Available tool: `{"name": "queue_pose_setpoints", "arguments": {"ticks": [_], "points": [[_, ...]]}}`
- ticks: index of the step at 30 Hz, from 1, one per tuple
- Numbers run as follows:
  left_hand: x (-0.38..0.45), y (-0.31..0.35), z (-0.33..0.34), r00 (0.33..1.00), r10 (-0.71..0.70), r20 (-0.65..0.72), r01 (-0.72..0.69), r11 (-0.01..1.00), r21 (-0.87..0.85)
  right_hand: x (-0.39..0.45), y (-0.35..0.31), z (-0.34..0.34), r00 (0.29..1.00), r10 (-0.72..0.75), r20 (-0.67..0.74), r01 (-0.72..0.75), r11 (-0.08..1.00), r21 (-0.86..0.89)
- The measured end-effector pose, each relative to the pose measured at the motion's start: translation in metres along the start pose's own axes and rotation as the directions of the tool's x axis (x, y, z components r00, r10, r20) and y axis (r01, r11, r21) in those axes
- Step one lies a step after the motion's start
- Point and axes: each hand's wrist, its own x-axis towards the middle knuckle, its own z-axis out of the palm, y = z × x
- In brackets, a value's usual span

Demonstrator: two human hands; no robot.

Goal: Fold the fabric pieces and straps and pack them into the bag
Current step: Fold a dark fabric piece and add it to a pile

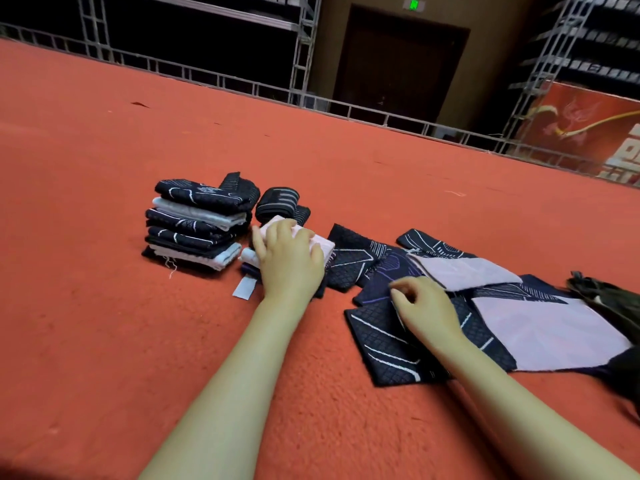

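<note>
On red carpet [104, 220]: unfolded pieces [540, 323] at 3 o'clock, folded stack [197, 223] at 10. Left hand [289, 259] spread, pressing small pile [322, 245]; right hand [427, 306] loosely curled over dark piece [384, 344], grip unclear. Folding underway; next, fold that piece. Bag [602, 299] likely far right.

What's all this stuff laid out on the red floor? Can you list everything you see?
Tall stack of folded fabric pieces: one, navy and white, left on carpet.
Rolled dark striped strap bundle: one, black-grey, right of the stack.
Small pink-topped folded pile: one, under the left hand.
Unfolded quilted fabric pieces: several, navy with white lines, some pale pink, spread at right.
Dark bag: one, right edge, partly cut off.
Orange-red carpet: floor.
Metal truss railing: grey, behind.
Dark door: back wall.
Left hand: rests on pink pile.
Right hand: fingers curled, on navy piece.
</note>
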Motion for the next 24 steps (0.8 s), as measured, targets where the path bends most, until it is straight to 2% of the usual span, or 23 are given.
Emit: {"name": "queue_pose_setpoints", "arguments": {"ticks": [2,4,6,10,14,15,17,19,21,24], "points": [[-0.004,0.01,-0.002,0.997,0.083,-0.004,-0.083,0.996,-0.023,-0.011,0.024,-0.009,0.999,0.032,0.002,-0.032,0.994,-0.103],[-0.009,0.022,-0.003,0.985,0.172,0.008,-0.172,0.983,-0.07,-0.02,0.04,-0.013,1.0,0.003,-0.009,-0.005,0.989,-0.145],[-0.019,0.035,-0.003,0.961,0.262,0.085,-0.249,0.958,-0.143,-0.024,0.048,-0.013,0.999,-0.036,-0.022,0.033,0.994,-0.107],[-0.04,0.054,0.007,0.868,0.456,0.196,-0.42,0.885,-0.2,-0.022,0.052,-0.008,0.999,-0.026,-0.035,0.023,0.998,-0.063],[-0.055,0.057,0.019,0.745,0.366,0.558,-0.361,0.924,-0.124,-0.021,0.058,-0.007,0.999,-0.042,-0.027,0.042,0.999,-0.013],[-0.057,0.057,0.021,0.715,0.346,0.607,-0.362,0.926,-0.102,-0.02,0.06,-0.007,0.999,-0.045,-0.029,0.045,0.999,-0.004],[-0.059,0.057,0.026,0.691,0.334,0.641,-0.364,0.927,-0.091,-0.02,0.062,-0.007,0.998,-0.049,-0.029,0.049,0.999,0.004],[-0.057,0.057,0.028,0.702,0.299,0.647,-0.308,0.946,-0.103,-0.02,0.063,-0.008,0.998,-0.062,-0.029,0.061,0.998,-0.014],[-0.054,0.057,0.027,0.715,0.261,0.648,-0.255,0.961,-0.106,-0.017,0.065,-0.012,0.992,-0.117,-0.036,0.113,0.987,-0.111],[-0.05,0.057,0.022,0.685,0.24,0.688,-0.16,0.971,-0.18,-0.013,0.073,-0.019,0.986,-0.147,-0.078,0.128,0.969,-0.21]]}}
